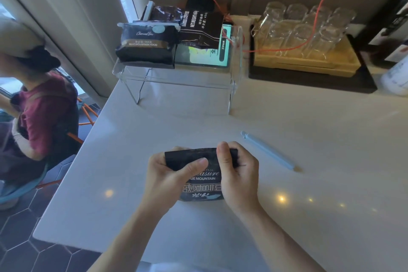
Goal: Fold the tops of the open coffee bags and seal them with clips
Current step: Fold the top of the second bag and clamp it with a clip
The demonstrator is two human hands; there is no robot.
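We worked at a pale counter (287,216), its left edge dropping off well apart from our hands and a broad bare stretch lying right of them. At the back stood a clear acrylic shelf (176,77) carrying other coffee bags (145,44), one already closed with a clip, and beside it a tray of glasses (304,35). The bag in hand (198,183) stood near the front edge, between our palms. Our left hand (167,179) held the folded top with a curled grip, thumb pressed flat across the fold; our right hand (238,174) pinched the other end of that fold. To do this well, we judged the crease should be pressed even across its whole width and kept pinned by one hand before the other let go. The blue clip (269,152) lay just right of the bag, within easy reach over open counter.
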